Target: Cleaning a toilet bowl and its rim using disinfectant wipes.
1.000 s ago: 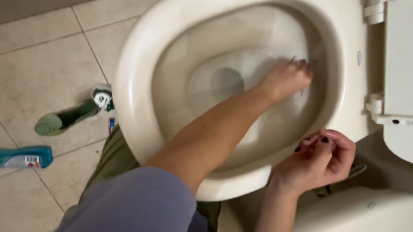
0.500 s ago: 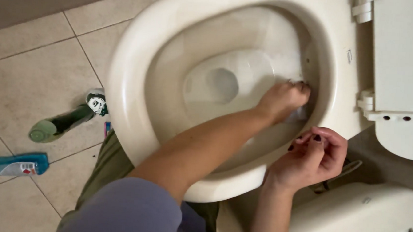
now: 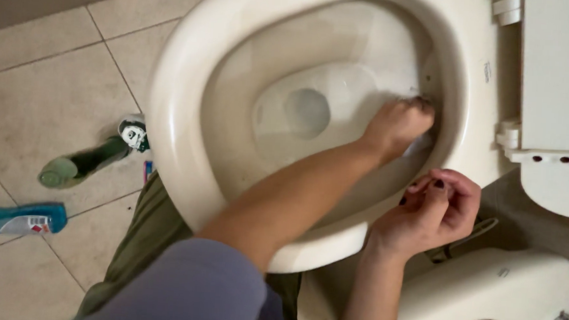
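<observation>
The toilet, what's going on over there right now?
A person kneels at a cream toilet bowl, left hand reaching inside and pressed against the inner wall near the rim, apparently on something pale that can't be made out. The right hand rests curled at the bowl's outer edge. A green bottle and a blue bottle lie on the tiled floor.

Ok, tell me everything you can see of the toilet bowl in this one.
The toilet bowl is cream-white, glossy, ceramic-looking, oval, seen from above, with the seat raised at right. A little water sits at the drain. The left hand reaches inside, pressing something pale against the inner wall. The right hand hovers curled by the near rim. It stands on a beige tiled floor.
</observation>
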